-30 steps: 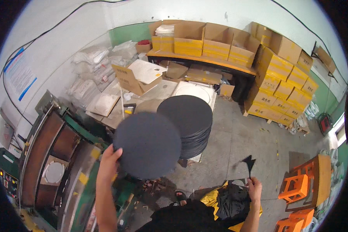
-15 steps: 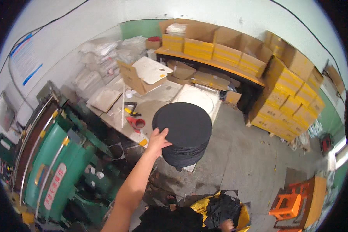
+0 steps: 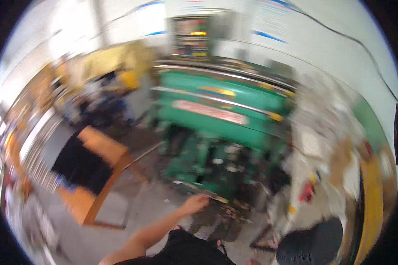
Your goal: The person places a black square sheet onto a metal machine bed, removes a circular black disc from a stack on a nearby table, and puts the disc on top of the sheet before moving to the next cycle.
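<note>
My left hand (image 3: 196,204) reaches forward over the floor in front of a green machine (image 3: 225,108), apart from the stack of discs. Motion smears its fingers, and I see nothing held in it. Of my right hand (image 3: 253,262) only a small bit shows at the lower edge; its fingers are hidden. The stack of round black discs (image 3: 311,243) stands at the lower right, to the right of both hands. Black sheet material (image 3: 83,163) lies over an orange-brown wooden table (image 3: 86,205) at the left.
The machine spans the middle, with a control panel (image 3: 190,37) behind it. A cluttered work surface at the right carries a red tape dispenser (image 3: 306,193). Clear plastic bags (image 3: 320,110) are piled beyond it. A yellow-covered pile (image 3: 108,64) stands at the far left.
The view has swung left, bringing the machine to the middle and the disc stack to the lower right. My left hand has come off the stack. The yellow bag of black material has left view.
</note>
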The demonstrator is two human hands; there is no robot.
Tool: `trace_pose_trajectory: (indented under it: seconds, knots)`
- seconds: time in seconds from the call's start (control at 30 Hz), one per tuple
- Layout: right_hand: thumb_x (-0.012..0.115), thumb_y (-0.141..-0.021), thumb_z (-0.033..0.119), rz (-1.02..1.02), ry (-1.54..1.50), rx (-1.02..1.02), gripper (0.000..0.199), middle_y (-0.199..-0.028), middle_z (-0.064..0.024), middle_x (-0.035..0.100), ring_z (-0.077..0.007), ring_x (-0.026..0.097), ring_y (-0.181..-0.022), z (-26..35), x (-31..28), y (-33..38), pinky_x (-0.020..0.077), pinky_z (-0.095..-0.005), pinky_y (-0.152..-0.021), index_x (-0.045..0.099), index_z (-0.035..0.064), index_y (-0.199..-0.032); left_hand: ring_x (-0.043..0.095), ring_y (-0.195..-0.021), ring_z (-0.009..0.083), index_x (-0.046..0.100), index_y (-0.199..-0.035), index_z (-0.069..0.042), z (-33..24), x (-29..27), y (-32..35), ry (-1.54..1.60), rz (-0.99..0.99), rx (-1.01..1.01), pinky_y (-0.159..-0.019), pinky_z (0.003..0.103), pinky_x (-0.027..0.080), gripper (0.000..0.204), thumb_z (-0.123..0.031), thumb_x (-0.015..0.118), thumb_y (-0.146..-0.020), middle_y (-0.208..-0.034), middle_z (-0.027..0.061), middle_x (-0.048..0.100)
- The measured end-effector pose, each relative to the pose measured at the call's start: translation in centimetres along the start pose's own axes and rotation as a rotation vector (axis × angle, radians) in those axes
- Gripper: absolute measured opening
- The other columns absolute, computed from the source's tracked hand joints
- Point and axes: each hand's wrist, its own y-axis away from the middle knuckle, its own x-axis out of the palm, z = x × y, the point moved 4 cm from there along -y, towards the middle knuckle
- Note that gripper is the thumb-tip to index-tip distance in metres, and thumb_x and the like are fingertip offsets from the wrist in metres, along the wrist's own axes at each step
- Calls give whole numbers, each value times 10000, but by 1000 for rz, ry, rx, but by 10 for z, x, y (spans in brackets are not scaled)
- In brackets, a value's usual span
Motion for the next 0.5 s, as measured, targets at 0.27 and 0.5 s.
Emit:
trace_pose_trajectory:
  seconds: [0.27,0.5]
  knots:
    - [587,-946,264,359,449,-132,309,-1076,-93,537,-230,555,-976,135,173,-48,455,-386,-784,498,49,-1150,633,-858,283,613,-1034,-1,-1,-451,339,-447,-2015,31,-762,387,490,215,-187,566,-936,-914,141,639]
    - [629,-910,219,523,571,-310,161,-781,-52,630,-164,623,-739,158,264,-125,479,-340,-583,609,60,-901,620,-768,147,642,-1074,-4,129,-612,385,368,-1405,-328,-575,293,472,456,-405,688,-860,-849,61,643]
